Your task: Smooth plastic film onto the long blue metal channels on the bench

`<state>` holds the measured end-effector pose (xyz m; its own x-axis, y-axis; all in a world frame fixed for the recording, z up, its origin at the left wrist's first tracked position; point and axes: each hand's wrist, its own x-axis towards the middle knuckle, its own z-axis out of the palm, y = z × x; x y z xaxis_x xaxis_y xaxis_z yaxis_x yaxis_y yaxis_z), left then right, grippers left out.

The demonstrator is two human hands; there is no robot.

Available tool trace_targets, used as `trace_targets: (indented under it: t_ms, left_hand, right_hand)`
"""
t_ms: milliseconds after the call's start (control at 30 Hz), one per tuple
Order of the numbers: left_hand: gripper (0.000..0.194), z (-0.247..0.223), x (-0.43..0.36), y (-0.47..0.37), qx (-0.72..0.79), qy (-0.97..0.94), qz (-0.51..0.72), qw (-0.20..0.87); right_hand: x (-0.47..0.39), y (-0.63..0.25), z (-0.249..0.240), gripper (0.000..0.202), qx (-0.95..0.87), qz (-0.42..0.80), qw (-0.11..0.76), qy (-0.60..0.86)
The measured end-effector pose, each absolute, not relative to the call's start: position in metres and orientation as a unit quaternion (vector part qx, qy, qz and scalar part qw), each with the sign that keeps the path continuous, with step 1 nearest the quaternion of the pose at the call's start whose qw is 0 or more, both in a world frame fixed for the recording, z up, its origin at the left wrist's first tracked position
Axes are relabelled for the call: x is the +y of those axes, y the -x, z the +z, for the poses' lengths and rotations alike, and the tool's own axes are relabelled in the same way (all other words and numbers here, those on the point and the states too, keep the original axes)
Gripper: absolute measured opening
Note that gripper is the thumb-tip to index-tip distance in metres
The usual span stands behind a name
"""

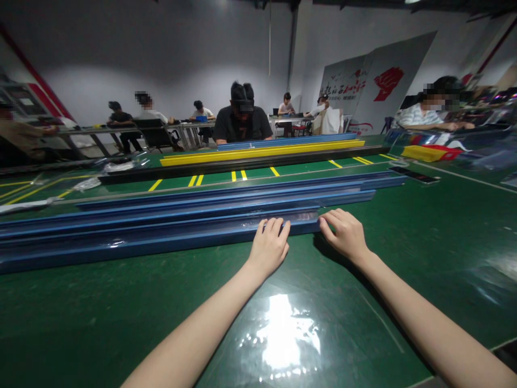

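Note:
A long blue channel strip (161,237) lies nearest me on the green table, running out of view at the left. My left hand (271,242) grips its near wall close to the right end, fingers hooked over the edge and thumb in front. At that right end, my right hand (343,233) has curled fingers and thumb closed on the tip; the fingertips partly hide what is pinched there. Clear, shiny film shows inside the channel. Just behind lie more blue strips (258,198), roughly parallel to it.
Farther back are a yellow strip (262,153), a black strip (242,166) and another blue strip. A phone (416,175) and a yellow tray (423,153) are at the right. Across the green table (404,258) sits a person in black (242,121); others work behind.

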<state>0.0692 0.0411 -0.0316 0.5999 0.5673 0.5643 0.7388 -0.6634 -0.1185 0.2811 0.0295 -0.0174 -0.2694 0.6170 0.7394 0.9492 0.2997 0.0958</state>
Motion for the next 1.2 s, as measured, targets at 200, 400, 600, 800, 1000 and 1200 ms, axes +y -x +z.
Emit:
trace_targets:
  t_ms: [200,400,600,800,1000,1200]
  left_hand:
    - [0.041,-0.031,0.041,-0.068,-0.347,0.890,-0.242,0.168]
    - [0.043,-0.031,0.041,-0.068,-0.323,0.905,-0.227,0.158]
    - [0.044,-0.030,0.041,-0.068,-0.317,0.909,-0.226,0.151]
    - [0.042,-0.030,0.042,-0.068,-0.311,0.908,-0.240,0.146]
    - [0.040,-0.032,0.044,-0.068,-0.304,0.907,-0.257,0.138]
    - [0.039,-0.033,0.044,-0.067,-0.295,0.910,-0.260,0.132]
  right_hand:
    - [0.027,-0.275,-0.015,0.021,-0.783,-0.245,0.285,0.495]
    - [0.027,-0.274,-0.014,0.018,-0.804,-0.238,0.279,0.468]
    - [0.027,-0.276,-0.013,0.019,-0.795,-0.257,0.283,0.471]
    - [0.032,-0.286,-0.014,0.022,-0.742,-0.296,0.296,0.523]
    - [0.043,-0.299,-0.022,0.025,-0.656,-0.213,0.359,0.629]
    - [0.061,-0.310,-0.031,0.025,-0.522,0.127,0.518,0.666]
